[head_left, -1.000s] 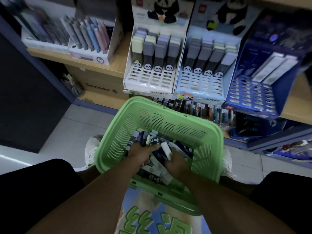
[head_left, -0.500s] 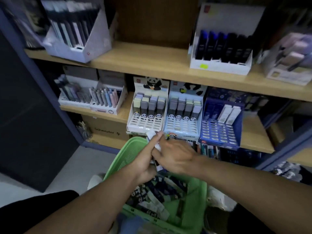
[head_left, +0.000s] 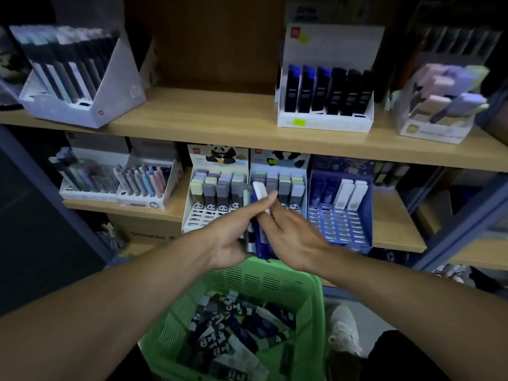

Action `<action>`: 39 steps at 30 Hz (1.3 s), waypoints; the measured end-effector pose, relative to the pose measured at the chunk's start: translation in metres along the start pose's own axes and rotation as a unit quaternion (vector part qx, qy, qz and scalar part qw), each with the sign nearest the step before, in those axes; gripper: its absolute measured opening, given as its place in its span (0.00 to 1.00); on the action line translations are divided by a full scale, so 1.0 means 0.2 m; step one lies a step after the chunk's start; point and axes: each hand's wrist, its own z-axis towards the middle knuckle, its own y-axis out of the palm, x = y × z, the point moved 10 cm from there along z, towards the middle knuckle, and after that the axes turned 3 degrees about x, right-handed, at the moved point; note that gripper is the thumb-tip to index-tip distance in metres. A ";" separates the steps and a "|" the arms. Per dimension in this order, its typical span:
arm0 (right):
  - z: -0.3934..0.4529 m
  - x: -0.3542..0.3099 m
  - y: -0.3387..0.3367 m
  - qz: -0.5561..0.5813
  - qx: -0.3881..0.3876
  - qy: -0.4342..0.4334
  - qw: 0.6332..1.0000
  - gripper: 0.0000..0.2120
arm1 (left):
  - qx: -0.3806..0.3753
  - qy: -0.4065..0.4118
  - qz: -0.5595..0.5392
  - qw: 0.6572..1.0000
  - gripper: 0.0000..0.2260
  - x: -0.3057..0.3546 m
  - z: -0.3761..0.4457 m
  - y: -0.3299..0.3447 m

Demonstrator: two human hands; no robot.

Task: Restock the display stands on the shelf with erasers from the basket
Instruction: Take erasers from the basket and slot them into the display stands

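Between the two hands, above the green basket (head_left: 277,279), a small bundle of erasers (head_left: 259,213) stands upright, its lower part hidden by the palms and its count unclear. The left hand (head_left: 233,235) clamps it with long fingers; the right hand (head_left: 291,232) curls onto it. Just beyond stand the panda display stands (head_left: 217,188) on the shelf (head_left: 192,127).

Blue-and-white erasers (head_left: 258,215) bunched upright before the display stands (head_left: 217,204); more (jumbled) fill the green basket (head_left: 275,279).
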 end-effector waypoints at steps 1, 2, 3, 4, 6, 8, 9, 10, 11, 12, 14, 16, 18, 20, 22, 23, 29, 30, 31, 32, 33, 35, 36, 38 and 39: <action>0.02 0.04 0.01 0.013 0.001 0.007 1.000 0.29 | -0.005 -0.001 -0.019 1.000 0.22 0.00 0.02 -0.01; 0.04 0.07 0.03 0.035 0.002 0.012 0.999 0.29 | -0.007 -0.004 -0.039 0.999 0.20 -0.01 0.04 -0.01; 0.05 0.11 0.05 0.067 0.004 0.020 0.998 0.30 | -0.007 -0.008 -0.060 0.998 0.18 -0.02 0.06 -0.01; 0.07 0.13 0.06 0.102 0.009 0.026 0.994 0.30 | -0.009 -0.012 -0.080 0.997 0.17 -0.02 0.09 -0.01; 0.10 0.19 0.06 0.158 0.019 0.042 0.986 0.28 | -0.009 -0.010 -0.107 0.994 0.11 -0.03 0.13 0.01; 0.11 0.22 0.06 0.173 0.021 0.060 0.983 0.23 | 0.000 -0.009 -0.113 0.994 0.07 -0.04 0.17 0.02; 0.12 0.23 0.06 0.171 0.020 0.068 0.983 0.21 | 0.001 -0.011 -0.113 0.994 0.07 -0.05 0.18 0.02; 0.12 0.24 0.07 0.174 0.019 0.075 0.982 0.19 | 0.002 -0.013 -0.114 0.993 0.07 -0.05 0.19 0.02; 0.13 0.24 0.07 0.181 0.020 0.077 0.980 0.18 | 0.004 -0.013 -0.115 0.993 0.07 -0.06 0.21 0.02; 0.13 0.24 0.07 0.193 0.021 0.076 0.978 0.18 | 0.006 -0.010 -0.116 0.993 0.08 -0.07 0.22 0.01; 0.14 0.24 0.08 0.217 0.020 0.074 0.973 0.17 | 0.007 -0.003 -0.107 0.994 0.11 -0.07 0.24 0.00; 0.15 0.27 0.09 0.226 0.019 0.089 0.970 0.16 | 0.002 -0.001 -0.082 0.997 0.12 -0.08 0.25 -0.01; 0.15 0.29 0.13 0.241 -0.002 0.104 0.965 0.21 | 0.002 -0.004 -0.070 0.998 0.12 -0.08 0.25 -0.02; 0.14 0.30 0.16 0.274 -0.031 0.119 0.954 0.23 | 0.002 -0.006 -0.084 0.996 0.10 -0.09 0.25 -0.03; 0.12 0.32 0.17 0.314 -0.037 0.137 0.939 0.20 | 0.003 0.000 -0.087 0.996 0.09 -0.08 0.25 -0.03; 0.12 0.34 0.17 0.336 -0.026 0.149 0.930 0.18 | 0.010 0.005 -0.090 0.996 0.08 -0.07 0.24 -0.04; 0.14 0.45 0.06 0.380 0.064 0.146 0.911 0.12 | 0.088 0.019 -0.167 0.982 0.06 -0.06 0.26 -0.15; 0.14 0.47 0.03 0.365 0.070 0.137 0.918 0.12 | 0.090 0.018 -0.167 0.982 0.06 -0.07 0.27 -0.15; 0.14 0.48 0.01 0.345 0.076 0.129 0.927 0.12 | 0.088 0.015 -0.160 0.983 0.06 -0.07 0.27 -0.15; 0.14 0.51 -0.01 0.321 0.082 0.124 0.935 0.12 | 0.086 0.009 -0.147 0.985 0.06 -0.08 0.28 -0.15; 0.14 0.54 -0.04 0.300 0.093 0.122 0.941 0.14 | 0.083 0.000 -0.133 0.988 0.06 -0.09 0.28 -0.14; 0.13 0.59 -0.10 0.275 0.125 0.116 0.946 0.22 | 0.069 -0.024 -0.116 0.991 0.07 -0.12 0.28 -0.10; 0.13 0.61 -0.14 0.265 0.146 0.107 0.947 0.27 | 0.057 -0.035 -0.115 0.991 0.09 -0.14 0.27 -0.08; 0.12 0.66 -0.24 0.223 0.185 0.093 0.953 0.32 | 0.027 -0.055 -0.126 0.990 0.12 -0.17 0.26 -0.01; 0.12 0.69 -0.28 0.194 0.200 0.090 0.956 0.30 | 0.012 -0.063 -0.132 0.989 0.13 -0.18 0.25 0.03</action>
